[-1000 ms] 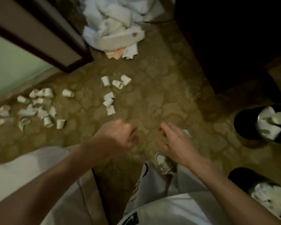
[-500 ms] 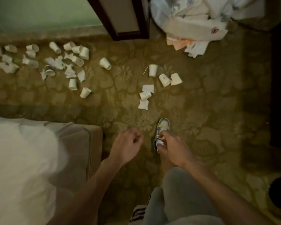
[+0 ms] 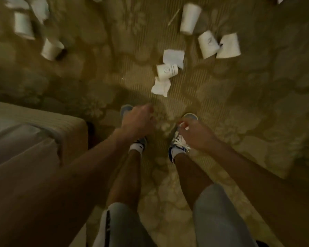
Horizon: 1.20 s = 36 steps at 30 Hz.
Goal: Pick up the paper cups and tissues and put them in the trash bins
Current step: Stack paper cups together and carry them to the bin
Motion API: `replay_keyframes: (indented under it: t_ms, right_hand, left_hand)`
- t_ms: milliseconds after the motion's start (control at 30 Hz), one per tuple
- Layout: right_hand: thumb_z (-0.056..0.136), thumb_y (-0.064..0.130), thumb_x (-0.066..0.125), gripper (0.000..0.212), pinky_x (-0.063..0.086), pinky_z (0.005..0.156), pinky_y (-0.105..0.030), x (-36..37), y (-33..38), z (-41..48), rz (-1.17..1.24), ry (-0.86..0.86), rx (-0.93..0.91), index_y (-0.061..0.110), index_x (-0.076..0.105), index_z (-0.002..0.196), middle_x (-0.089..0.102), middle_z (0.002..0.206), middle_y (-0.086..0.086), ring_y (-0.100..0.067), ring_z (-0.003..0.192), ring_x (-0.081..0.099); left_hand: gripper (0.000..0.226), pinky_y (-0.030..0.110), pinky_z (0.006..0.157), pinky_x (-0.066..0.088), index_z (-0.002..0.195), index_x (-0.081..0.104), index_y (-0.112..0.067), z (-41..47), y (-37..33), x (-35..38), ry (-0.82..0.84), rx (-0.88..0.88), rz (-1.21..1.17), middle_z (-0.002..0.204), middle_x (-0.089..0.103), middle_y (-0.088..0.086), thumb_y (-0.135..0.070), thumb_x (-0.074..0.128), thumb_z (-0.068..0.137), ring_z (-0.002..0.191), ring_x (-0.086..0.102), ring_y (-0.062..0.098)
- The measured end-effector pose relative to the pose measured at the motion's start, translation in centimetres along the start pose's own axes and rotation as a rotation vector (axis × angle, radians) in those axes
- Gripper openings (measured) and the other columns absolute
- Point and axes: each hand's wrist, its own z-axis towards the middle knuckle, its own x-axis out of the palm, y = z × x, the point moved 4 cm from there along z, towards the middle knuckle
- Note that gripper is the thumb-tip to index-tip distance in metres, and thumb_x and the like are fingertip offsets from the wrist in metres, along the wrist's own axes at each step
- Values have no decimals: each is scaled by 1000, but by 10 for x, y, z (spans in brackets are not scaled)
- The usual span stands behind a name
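A printed white paper cup (image 3: 167, 71) lies on its side on the patterned carpet, between a flat tissue (image 3: 173, 57) behind it and a crumpled tissue (image 3: 161, 88) in front. Three more cups lie at the upper right: (image 3: 189, 18), (image 3: 208, 44), (image 3: 228, 45). At the upper left are two cups (image 3: 23, 25), (image 3: 51, 49) and a blurred tissue (image 3: 39, 8). My left hand (image 3: 137, 123) hangs fisted, just short of the crumpled tissue. My right hand (image 3: 194, 134) hangs loosely curled over my right shoe, with nothing seen in it. No trash bin shows.
The padded corner of a bed or sofa (image 3: 61, 125) with a pale cover juts in from the left, close to my left arm. A thin stick (image 3: 173, 16) lies beside the far cup. My two shoes stand on the carpet under my hands.
The view has tilted down and closed in on the middle cups and tissues. The trash bins, door and laundry pile have left the frame. Both hands hang lower, in front of my feet.
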Motion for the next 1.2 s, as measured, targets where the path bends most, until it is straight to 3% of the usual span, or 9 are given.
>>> replay_keyframes:
  t_ms: [67,167,333,533,633,767,967,1067,1200]
  right_hand:
    - [101,14,45,31,34,51,-14,10,-12,39,56,33,-18,8,57,130,62,114,-9,-9,73,52]
    - [101,12,46,39,37,53,1,17,-30,102,148,36,-10,13,49,140,55,135,-8,2,82,49]
    - [101,14,45,46,46,101,-31,29,-52,186,134,38,-51,28,43,144,38,151,-5,-22,128,48]
    - [98,9,51,54,23,115,-25,47,-53,241,155,-12,-173,25,39,148,17,160,3,-16,145,21]
    - [97,17,55,53,21,104,-12,54,-52,248,122,-88,-229,21,40,148,28,152,1,-13,138,29]
    - [95,19,58,36,41,90,-18,55,-43,247,112,-116,-332,20,58,131,50,117,4,-6,104,49]
    - [93,7,59,24,54,88,-23,34,-46,236,532,-159,-296,27,72,96,74,98,7,-6,95,68]
    - [92,3,54,24,57,78,-28,22,-35,238,864,-130,-301,14,75,87,76,87,-5,-18,86,71]
    - [94,26,47,28,43,56,-30,10,-3,241,1175,37,-414,8,68,91,65,75,-8,-18,65,60]
  left_hand:
    - [15,41,80,50,102,53,-13,44,12,22,27,12,11,102,63,9,-25,48,96,93,61,32]
    - [32,35,80,45,126,51,-15,108,27,51,21,48,-43,120,61,11,-27,53,96,105,60,32]
    - [47,35,91,43,142,43,-19,182,50,83,-143,164,-55,144,38,14,-29,55,98,120,50,30]
    - [50,27,88,39,143,41,-22,231,73,99,-209,203,-152,149,29,12,-36,54,97,125,45,27]
    - [48,20,87,36,137,48,-13,234,73,104,-322,309,-172,142,38,11,-31,58,94,120,47,20]
    - [32,0,82,34,124,60,-10,232,67,108,-271,343,-431,122,57,4,-20,61,93,101,52,3]
    - [22,29,69,57,108,62,-22,214,62,109,-113,300,-1092,99,69,1,-26,51,89,91,68,17]
    - [26,26,69,54,110,62,-29,213,48,96,-204,311,-1178,104,71,-6,-40,44,95,95,68,12]
    - [50,25,64,55,110,66,-34,209,22,72,-317,431,-1218,104,73,-2,-65,34,87,93,71,15]
